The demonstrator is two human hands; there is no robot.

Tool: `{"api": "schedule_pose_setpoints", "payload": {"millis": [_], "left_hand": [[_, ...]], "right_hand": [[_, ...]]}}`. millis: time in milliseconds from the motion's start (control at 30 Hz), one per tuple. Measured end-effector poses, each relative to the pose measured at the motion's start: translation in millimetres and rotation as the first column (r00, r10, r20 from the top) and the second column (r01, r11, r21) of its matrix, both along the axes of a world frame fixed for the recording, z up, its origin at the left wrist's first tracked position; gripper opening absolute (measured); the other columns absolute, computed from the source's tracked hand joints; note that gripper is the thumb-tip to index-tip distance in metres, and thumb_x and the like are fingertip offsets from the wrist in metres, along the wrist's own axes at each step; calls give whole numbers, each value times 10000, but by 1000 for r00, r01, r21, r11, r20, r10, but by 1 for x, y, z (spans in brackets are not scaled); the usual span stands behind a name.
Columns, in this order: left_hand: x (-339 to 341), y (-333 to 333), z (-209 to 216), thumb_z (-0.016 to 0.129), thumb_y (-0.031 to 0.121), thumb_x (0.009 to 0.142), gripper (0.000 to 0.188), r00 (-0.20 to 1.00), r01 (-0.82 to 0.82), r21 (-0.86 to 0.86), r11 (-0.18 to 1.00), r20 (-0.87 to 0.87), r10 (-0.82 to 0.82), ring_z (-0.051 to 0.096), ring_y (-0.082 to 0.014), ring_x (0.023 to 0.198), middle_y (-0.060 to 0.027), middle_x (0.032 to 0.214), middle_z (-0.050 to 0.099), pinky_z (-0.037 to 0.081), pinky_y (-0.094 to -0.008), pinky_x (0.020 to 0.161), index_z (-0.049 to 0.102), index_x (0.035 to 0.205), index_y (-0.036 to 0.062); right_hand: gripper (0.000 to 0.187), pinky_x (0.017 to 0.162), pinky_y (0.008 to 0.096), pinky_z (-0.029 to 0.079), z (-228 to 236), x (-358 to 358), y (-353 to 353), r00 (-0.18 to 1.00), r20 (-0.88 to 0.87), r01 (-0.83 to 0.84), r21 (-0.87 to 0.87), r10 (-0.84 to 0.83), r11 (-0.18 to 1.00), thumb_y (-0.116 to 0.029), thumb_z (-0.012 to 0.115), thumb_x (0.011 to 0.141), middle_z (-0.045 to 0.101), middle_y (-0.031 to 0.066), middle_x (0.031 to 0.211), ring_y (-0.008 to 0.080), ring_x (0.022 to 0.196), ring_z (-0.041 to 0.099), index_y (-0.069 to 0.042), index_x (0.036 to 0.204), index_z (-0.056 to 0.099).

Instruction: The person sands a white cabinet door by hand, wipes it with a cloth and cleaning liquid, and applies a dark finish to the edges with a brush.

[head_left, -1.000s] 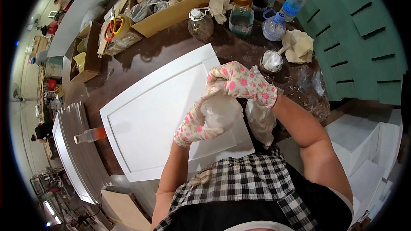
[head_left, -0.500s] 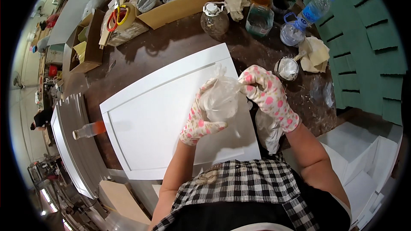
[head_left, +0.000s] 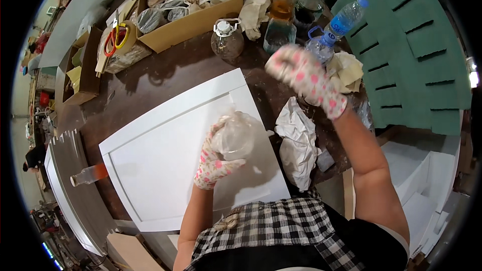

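My left hand [head_left: 213, 163], in a white glove with pink flowers, is closed around a clear, round, cup-like plastic container [head_left: 234, 140] with crinkled film about it. It holds this above a white framed panel [head_left: 165, 155]. My right hand [head_left: 301, 75], gloved alike, is raised beyond the panel's right edge. It is smeared by motion, its fingers look bent, and I cannot tell whether anything is in them. Close by it are a glass jar of green liquid [head_left: 279, 36], a small clear jug with a blue cap [head_left: 319, 45] and a crumpled cream cloth [head_left: 346, 72].
Crumpled white paper [head_left: 296, 145] and a grey block [head_left: 325, 160] lie right of the panel. A handled glass jar [head_left: 227, 42], an amber bottle [head_left: 283, 2] and a cardboard box of bags [head_left: 196, 24] stand behind. Scissors [head_left: 116, 35] rest at the far left, a bottle [head_left: 90, 174] at the left.
My right hand has left the plastic container and swung up and away toward the bottles. My left hand still holds the container. The whole view has shifted, showing more of the white paper.
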State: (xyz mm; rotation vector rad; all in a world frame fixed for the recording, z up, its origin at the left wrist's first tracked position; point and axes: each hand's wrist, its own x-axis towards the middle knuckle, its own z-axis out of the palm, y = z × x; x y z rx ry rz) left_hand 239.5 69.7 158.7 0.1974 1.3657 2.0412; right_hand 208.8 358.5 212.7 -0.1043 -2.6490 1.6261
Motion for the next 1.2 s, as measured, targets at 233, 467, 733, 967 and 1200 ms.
{"api": "schedule_pose_setpoints", "payload": {"millis": [233,467,733,967,1200], "left_hand": [[4,-14,-8,953,189,456,1106,987,-163,60,985,16,163,440,-238,1272,-88,1413,411,403,-388,1055,331,1369,122],[12,-35,-7,919,217,537,1045,988,-148,35,988,-32,149,445,-233,1261,-88,1375,435,393,-392,1044,320,1387,103],[25,-38,-3,854,150,553,994,975,-222,-10,975,-21,222,435,-227,1270,-91,1387,416,374,-379,1064,317,1387,91],[34,-34,7,877,169,537,1087,993,-106,-45,993,-61,103,413,-224,1287,-89,1394,407,361,-378,1072,264,1428,66],[52,-32,6,907,228,546,1086,998,17,-42,999,-53,-20,375,-215,1311,-77,1413,377,345,-364,1077,295,1430,75]], "right_hand": [[246,799,414,482,-14,-39,54,998,24,-49,829,53,557,-237,668,829,589,141,983,317,951,594,-48,986,651],[140,674,347,448,-24,-54,60,878,407,190,186,-252,964,-147,552,837,574,124,853,247,795,583,-15,815,591],[150,612,341,520,47,-1,31,975,-95,212,658,-200,723,-115,499,890,660,130,853,233,714,654,-18,974,575],[252,513,180,434,14,115,-49,933,358,284,-674,-35,682,-137,471,965,654,115,882,61,621,545,15,1161,510],[341,552,180,465,-3,145,-84,874,457,187,-630,165,754,-129,502,967,648,95,872,80,652,595,39,1264,486]]}}
